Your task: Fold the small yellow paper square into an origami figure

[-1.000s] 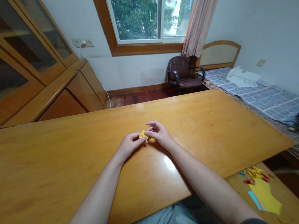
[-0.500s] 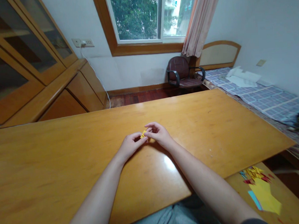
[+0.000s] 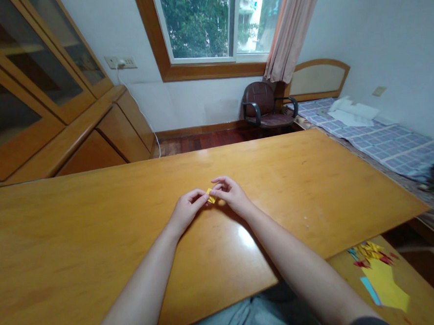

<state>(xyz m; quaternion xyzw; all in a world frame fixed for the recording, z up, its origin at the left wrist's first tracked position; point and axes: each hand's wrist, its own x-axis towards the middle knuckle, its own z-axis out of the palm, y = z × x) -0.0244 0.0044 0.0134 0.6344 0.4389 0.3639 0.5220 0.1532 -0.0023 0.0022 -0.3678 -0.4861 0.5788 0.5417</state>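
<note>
Pinching a small folded yellow paper point(image 3: 212, 199) with the left hand point(image 3: 187, 209) at one edge and the right hand point(image 3: 234, 196) at the opposite one, holding it over the tabletop point(image 3: 96, 228) between far and near edges. Probably weighing next to nothing, feeling thin yet crisp, creasing easily; likely calling for light grips along folded edges.

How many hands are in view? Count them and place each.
2. The left hand is at the left edge of the small yellow paper; the right hand holds its right side. Both are over the wooden table, and no others show.
</note>
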